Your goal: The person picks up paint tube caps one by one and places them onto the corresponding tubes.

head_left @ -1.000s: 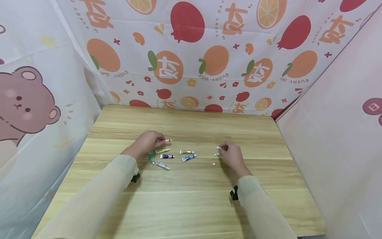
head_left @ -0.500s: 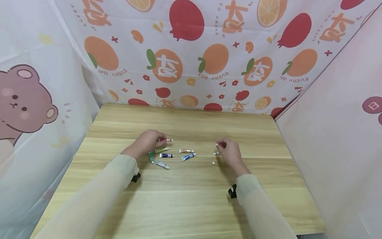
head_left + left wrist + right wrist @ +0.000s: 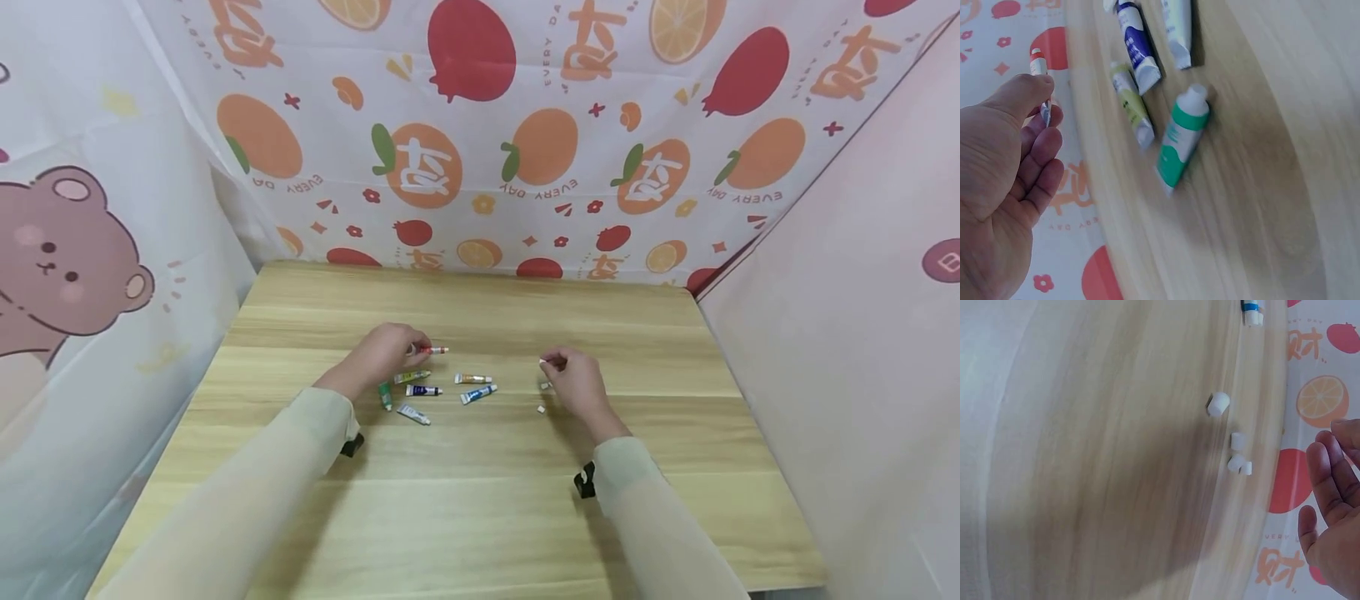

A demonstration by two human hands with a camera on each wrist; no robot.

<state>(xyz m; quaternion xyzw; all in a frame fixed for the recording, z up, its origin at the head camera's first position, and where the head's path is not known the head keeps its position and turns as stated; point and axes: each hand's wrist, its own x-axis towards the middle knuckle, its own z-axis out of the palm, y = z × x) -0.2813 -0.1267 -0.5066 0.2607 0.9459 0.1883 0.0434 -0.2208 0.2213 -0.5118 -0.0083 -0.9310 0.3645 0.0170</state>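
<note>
My left hand pinches a small paint tube with a red band between thumb and fingers; its narrow end points right. In the left wrist view the red-topped tube stands out past the thumb. Below that hand lie a yellow-green tube, a dark blue tube, a green tube and a silvery tube. My right hand pinches a small white cap at its fingertips; the right wrist view does not show that cap. Several white caps lie under this hand.
Between the hands lie an ochre tube and a bright blue tube. The wooden table meets a fruit-print cloth at its back edge. More cloth hangs at the left and right sides.
My left hand has shifted slightly right with the red-banded tube. My right hand has moved a little left and away from me, with the white cap at its fingertips.
</note>
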